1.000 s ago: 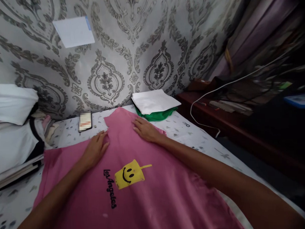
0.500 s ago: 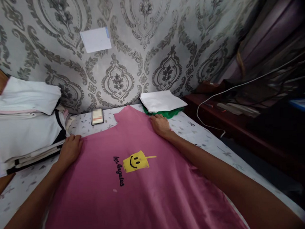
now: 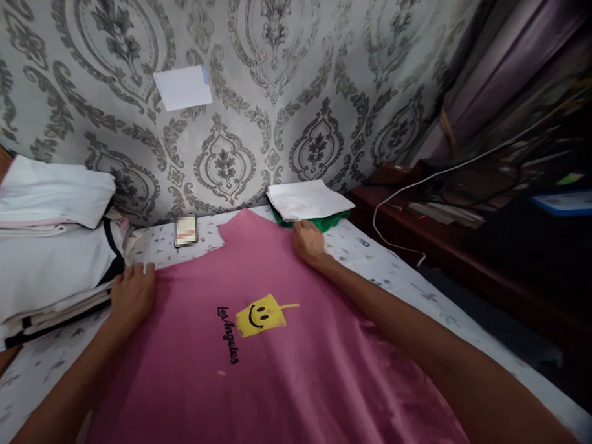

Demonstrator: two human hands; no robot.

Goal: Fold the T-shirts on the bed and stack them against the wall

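A pink T-shirt (image 3: 262, 372) with a yellow smiley print and black lettering lies spread flat on a patterned bed sheet (image 3: 39, 380). My left hand (image 3: 131, 296) rests on the shirt's left edge, fingers laid flat and together, next to a stack of white folded clothes (image 3: 45, 256). My right hand (image 3: 307, 241) sits at the shirt's far right corner with its fingers curled onto the fabric, just in front of a green folded garment (image 3: 329, 221) topped by a white one (image 3: 307, 199).
A small phone-like object (image 3: 185, 230) lies on the sheet near the wall. A paper note (image 3: 183, 87) is stuck on the patterned wallpaper. To the right stands a dark wooden shelf (image 3: 447, 242) with a white cable (image 3: 387, 212) and clutter.
Both hands have slid apart from the shirt's middle to its outer edges, left hand leftwards, right hand towards the far right corner. Its fingers have curled in.
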